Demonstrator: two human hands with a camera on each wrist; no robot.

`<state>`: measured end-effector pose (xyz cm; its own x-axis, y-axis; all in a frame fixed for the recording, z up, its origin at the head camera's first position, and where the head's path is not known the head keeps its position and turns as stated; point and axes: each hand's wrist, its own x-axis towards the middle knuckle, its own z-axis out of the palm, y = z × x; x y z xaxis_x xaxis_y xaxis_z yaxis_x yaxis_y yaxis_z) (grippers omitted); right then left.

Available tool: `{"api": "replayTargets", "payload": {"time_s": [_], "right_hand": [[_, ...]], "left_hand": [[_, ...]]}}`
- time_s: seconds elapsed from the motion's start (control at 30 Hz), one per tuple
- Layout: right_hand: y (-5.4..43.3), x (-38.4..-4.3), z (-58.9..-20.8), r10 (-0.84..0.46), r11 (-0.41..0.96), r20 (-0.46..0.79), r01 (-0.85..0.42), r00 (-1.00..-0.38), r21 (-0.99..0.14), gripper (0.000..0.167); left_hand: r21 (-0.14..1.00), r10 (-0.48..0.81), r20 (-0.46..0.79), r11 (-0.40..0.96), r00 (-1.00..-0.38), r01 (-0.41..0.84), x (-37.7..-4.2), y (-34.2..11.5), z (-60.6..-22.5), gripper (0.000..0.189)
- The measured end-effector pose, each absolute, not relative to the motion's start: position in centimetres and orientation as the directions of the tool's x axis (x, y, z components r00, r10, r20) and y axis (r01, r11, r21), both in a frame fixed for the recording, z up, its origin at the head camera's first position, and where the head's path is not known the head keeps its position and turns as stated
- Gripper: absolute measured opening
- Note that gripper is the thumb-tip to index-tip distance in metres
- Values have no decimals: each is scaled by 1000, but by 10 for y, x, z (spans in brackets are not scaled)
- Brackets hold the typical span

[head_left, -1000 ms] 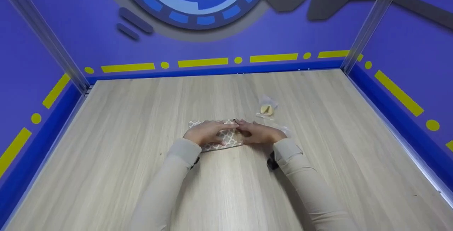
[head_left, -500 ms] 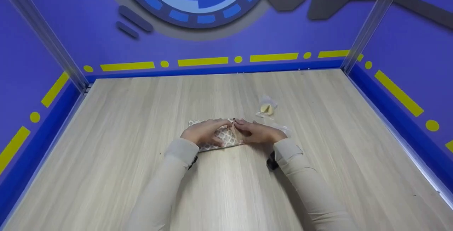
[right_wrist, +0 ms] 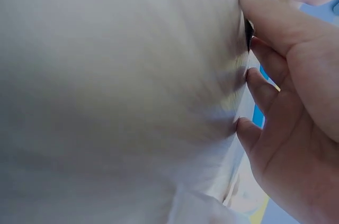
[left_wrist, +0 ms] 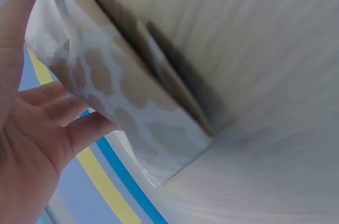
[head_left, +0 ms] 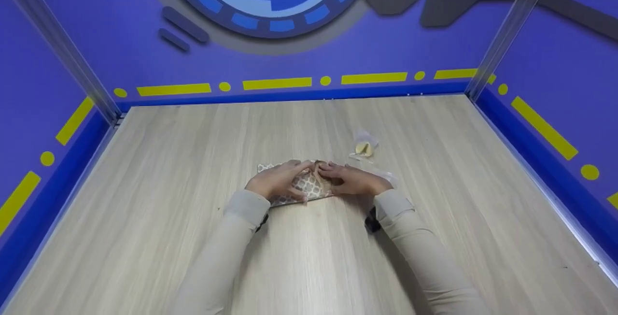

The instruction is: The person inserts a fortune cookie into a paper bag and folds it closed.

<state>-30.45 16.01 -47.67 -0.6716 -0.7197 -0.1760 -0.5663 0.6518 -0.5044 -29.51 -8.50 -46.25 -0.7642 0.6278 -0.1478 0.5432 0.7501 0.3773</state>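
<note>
Fingers of the left hand [head_left: 276, 180] and right hand [head_left: 356, 180] grip the patterned packet [head_left: 312, 187] at frame centre. Tabletop [head_left: 309, 262] extends from its lower edge to frame bottom; wrapped cookie [head_left: 364, 150] lies upper right.

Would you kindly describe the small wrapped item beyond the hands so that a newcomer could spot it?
On the wooden table, look beyond the right hand. There lies the small wrapped item: only it shows a folded, pale-yellow piece through clear film, unlike the patterned packet.
</note>
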Motion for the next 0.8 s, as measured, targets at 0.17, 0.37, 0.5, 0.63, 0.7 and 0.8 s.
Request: {"api": "replayTargets", "payload": {"time_s": [0.17, 0.37, 0.5, 0.63, 0.7, 0.8], "right_hand": [[158, -305, -474, -720, 656, -158, -588, -676, -473, 58], [155, -305, -472, -719, 661, -89, -640, -689, -391, 53], [154, -304, -472, -720, 661, -53, -661, -692, -353, 50], [153, -304, -471, -719, 668, -50, -670, -693, -325, 47], [152, -304, -471, -723, 665, -46, -677, -689, -314, 46], [151, -305, -472, -725, 659, -42, -676, -687, -330, 44]], "left_hand": [[395, 638, -124, 734, -760, 552, -295, -87, -463, 72], [427, 640, -108, 721, -761, 545, -296, -91, -463, 71], [436, 631, -101, 723, -769, 536, -296, -92, -463, 72], [442, 624, -91, 724, -776, 530, -296, -94, -464, 73], [445, 622, -88, 723, -778, 528, -295, -94, -465, 74], [448, 618, -79, 723, -782, 526, -295, -95, -465, 73]]}}
